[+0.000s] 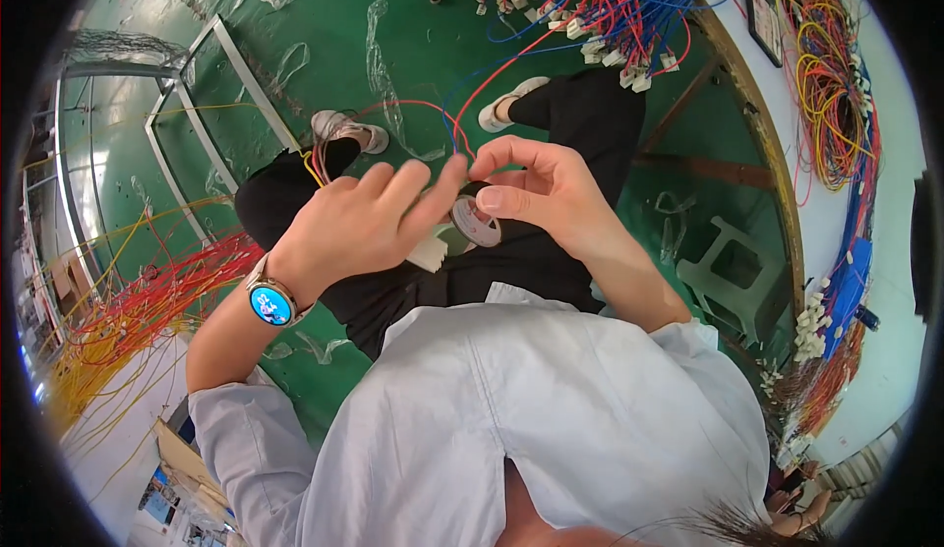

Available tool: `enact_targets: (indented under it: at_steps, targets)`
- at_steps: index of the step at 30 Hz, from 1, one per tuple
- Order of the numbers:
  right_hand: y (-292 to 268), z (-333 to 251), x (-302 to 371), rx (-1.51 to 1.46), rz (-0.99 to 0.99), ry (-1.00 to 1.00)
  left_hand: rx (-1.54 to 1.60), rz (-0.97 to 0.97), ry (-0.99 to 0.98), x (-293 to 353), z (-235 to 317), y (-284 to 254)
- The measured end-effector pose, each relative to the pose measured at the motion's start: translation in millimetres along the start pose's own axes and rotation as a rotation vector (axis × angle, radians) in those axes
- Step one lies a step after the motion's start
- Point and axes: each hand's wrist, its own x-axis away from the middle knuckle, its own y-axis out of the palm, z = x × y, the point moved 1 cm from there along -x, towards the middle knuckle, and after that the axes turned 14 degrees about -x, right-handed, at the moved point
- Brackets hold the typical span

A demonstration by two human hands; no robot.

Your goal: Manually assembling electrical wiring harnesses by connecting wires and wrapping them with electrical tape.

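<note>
Over my lap, my left hand (364,218) is closed, its index finger reaching to the tips of my right hand. Below its fingers a white plastic connector (428,253) sticks out. Red and blue wires (457,126) run down to where the fingertips meet, and more thin wires (316,164) pass beside my left hand. My right hand (551,193) is closed on a roll of black tape (476,220) with a pale core, the thumb against its edge. The exact grip of the left fingers on the wires is partly hidden.
A thick bundle of red and blue wires with white connectors (619,16) hangs at the far right off a table (787,144). More wire bundles (831,75) lie on it. A pale stool (733,277) stands beneath. Left are a metal frame (231,65) and red-yellow wires (187,277).
</note>
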Motion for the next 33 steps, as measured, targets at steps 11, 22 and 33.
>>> enact_targets:
  at_steps: [11,22,33]
  targets:
    - [14.1,37.2,10.0,-0.351,0.024,-0.065,0.061,0.049,-0.097,10.3,0.6,7.1]
    - [21.6,45.8,2.0,-0.24,0.024,-0.014,0.793,0.104,-0.675,15.1,27.7,2.5]
    - [26.5,16.7,-12.2,-0.289,-0.002,0.076,1.682,0.13,-1.055,27.4,39.0,0.7]
